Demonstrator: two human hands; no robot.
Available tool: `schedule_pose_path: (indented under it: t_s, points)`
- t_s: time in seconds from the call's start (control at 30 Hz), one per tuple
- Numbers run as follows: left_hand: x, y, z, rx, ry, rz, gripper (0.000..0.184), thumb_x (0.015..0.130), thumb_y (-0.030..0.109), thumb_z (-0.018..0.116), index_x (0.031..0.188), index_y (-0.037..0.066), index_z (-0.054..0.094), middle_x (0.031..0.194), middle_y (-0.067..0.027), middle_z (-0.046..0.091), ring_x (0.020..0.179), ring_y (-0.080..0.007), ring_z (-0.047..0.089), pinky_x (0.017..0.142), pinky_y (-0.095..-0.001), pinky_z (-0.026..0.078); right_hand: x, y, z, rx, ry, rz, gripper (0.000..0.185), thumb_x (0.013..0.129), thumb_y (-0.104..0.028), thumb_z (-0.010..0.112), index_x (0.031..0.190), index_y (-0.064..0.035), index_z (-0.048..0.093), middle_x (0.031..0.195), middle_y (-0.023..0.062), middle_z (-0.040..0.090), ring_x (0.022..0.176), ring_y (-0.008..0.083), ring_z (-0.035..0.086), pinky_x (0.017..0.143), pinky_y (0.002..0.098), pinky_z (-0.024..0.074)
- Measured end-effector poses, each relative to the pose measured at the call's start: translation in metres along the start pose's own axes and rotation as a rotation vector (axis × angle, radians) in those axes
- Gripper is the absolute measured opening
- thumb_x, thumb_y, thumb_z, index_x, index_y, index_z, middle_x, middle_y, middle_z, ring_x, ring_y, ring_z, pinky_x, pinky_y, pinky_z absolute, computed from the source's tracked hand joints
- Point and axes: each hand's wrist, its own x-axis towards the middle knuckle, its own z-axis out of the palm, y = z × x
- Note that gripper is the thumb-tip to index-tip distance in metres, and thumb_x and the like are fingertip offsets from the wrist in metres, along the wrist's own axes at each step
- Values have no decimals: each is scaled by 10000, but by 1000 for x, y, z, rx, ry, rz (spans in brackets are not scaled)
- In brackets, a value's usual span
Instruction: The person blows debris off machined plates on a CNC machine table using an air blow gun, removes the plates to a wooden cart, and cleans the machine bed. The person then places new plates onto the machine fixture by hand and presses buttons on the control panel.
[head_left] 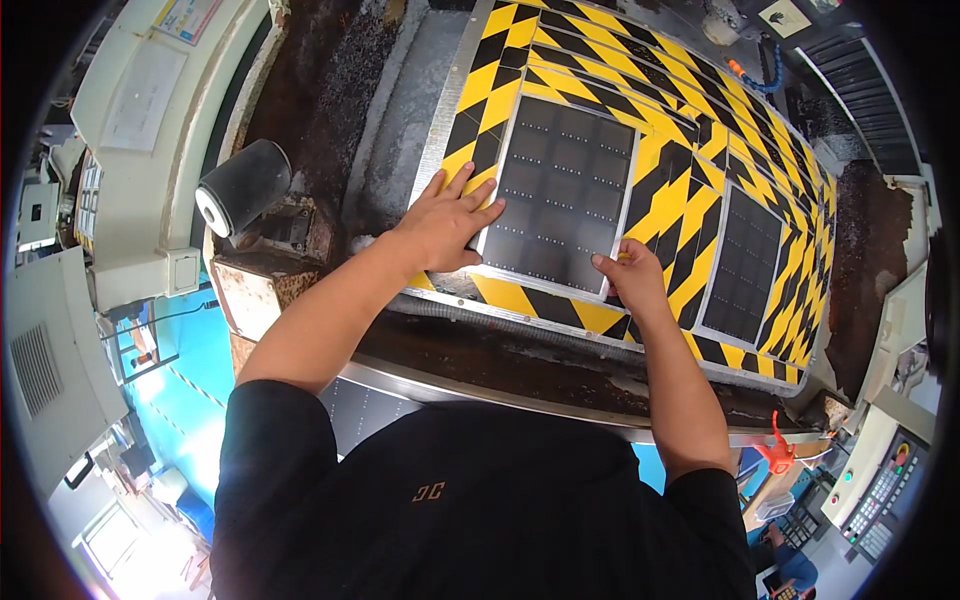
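Note:
A flat dark grey panel (565, 170) with rows of small light dots lies on the bed covered in yellow-and-black striped tape (480, 100). My left hand (440, 228) rests flat with fingers spread along the panel's left edge, partly on the tape. At the lower right corner my right hand (638, 275) is closed, its thumb on the panel's edge and its other fingers curled; their tips are partly hidden. To the right lies a second dark dotted panel (742, 265), apart from both hands.
A black roller-shaped cylinder (245, 185) with a white end sits left of the bed. A blue coolant hose (770, 75) with an orange tip is at the back right. An orange-red spray trigger (777, 445) and a control panel (880, 490) stand at the lower right.

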Motion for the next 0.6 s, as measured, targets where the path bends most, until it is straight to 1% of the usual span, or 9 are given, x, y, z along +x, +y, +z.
schedule_pose_path:
  t_s: [0.17, 0.23, 0.43, 0.6]
  points:
    - [0, 4, 0, 12, 1, -14, 830, 739, 379, 758, 1454, 212, 371, 1555, -70, 261, 1459, -330, 132, 1182, -470, 142, 0, 0, 0, -13, 16, 5, 203, 829, -110, 728, 964, -28, 600, 666, -2, 598, 526, 58, 534, 492, 202, 452]
    - [0, 4, 0, 11, 1, -19, 836, 732, 387, 762, 1452, 213, 374, 1555, -69, 261, 1460, -326, 130, 1181, -471, 142, -1, 0, 2, 11, 33, 0, 195, 813, -115, 736, 925, -20, 608, 649, 8, 585, 508, 73, 527, 485, 218, 437]
    - [2, 8, -3, 28, 27, -23, 811, 722, 345, 779, 1425, 183, 409, 1564, -93, 222, 1462, -325, 115, 1178, -476, 153, 2, 4, 1, 29, 30, -6, 191, 803, -117, 742, 896, -14, 610, 622, 8, 570, 486, 78, 516, 471, 225, 420]
    - [5, 6, 1, -13, 42, -23, 884, 702, 330, 795, 1451, 176, 353, 1568, -105, 203, 1460, -338, 115, 1175, -487, 160, 2, 3, 1, 18, 28, -15, 187, 801, -113, 742, 888, -14, 610, 610, 4, 564, 476, 77, 510, 467, 226, 413]
